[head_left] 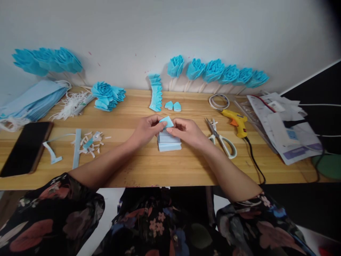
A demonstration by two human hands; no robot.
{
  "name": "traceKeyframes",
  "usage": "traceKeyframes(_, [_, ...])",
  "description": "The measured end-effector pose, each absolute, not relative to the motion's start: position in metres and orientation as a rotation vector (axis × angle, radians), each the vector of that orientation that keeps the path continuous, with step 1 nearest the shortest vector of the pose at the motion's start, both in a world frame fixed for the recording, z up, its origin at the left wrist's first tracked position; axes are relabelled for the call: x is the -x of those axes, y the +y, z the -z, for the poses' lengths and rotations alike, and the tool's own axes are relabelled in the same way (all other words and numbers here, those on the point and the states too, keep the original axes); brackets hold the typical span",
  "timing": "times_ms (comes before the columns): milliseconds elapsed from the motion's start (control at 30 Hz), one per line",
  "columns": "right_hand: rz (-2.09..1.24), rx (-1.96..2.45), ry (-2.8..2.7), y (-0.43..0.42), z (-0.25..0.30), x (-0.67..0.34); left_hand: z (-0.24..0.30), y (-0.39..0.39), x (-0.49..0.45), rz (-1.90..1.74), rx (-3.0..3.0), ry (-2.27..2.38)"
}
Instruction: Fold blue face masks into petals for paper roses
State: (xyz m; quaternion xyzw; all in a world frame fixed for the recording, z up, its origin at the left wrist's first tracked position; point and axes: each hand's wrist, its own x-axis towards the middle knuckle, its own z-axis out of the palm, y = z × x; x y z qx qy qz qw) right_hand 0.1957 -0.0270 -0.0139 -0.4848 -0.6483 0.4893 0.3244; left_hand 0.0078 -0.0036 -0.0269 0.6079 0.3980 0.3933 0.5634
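Between my two hands is a small light-blue folded piece [166,122] with a pointed top, cut from material like that of a face mask. My left hand [147,131] pinches it from the left, thumb on its front. My right hand [187,131] pinches its lower right edge. Just below lies a stack of pale blue pleated pieces [169,143], partly covered by my fingers. Beyond my hands are two similar folded petals [173,106] and a strip of overlapping petals [156,93].
Scissors [222,138] and a yellow glue gun [238,122] lie to the right, near a tape roll [218,102] and papers [287,131]. Blue flowers on sticks [214,70] lean on the wall. At left are face masks [34,99], a phone [26,148] and white scraps [92,144].
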Motion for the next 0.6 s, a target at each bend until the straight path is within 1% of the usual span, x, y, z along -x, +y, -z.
traceKeyframes(167, [-1.246,1.283,-1.705,-0.0247,0.0203,-0.1950,0.0264,-0.0035,-0.0085,-0.888,-1.409,0.949])
traceKeyframes(367, [-1.316,1.222,-1.703,-0.0229,0.0119,-0.2019,0.0283,-0.0012,-0.0068,-0.876,-1.411,0.954])
traceKeyframes(600, [-1.157,1.254,-1.656,-0.0199,0.0170,-0.2013,0.0228,-0.0045,-0.0082,-0.801,-1.472,0.963])
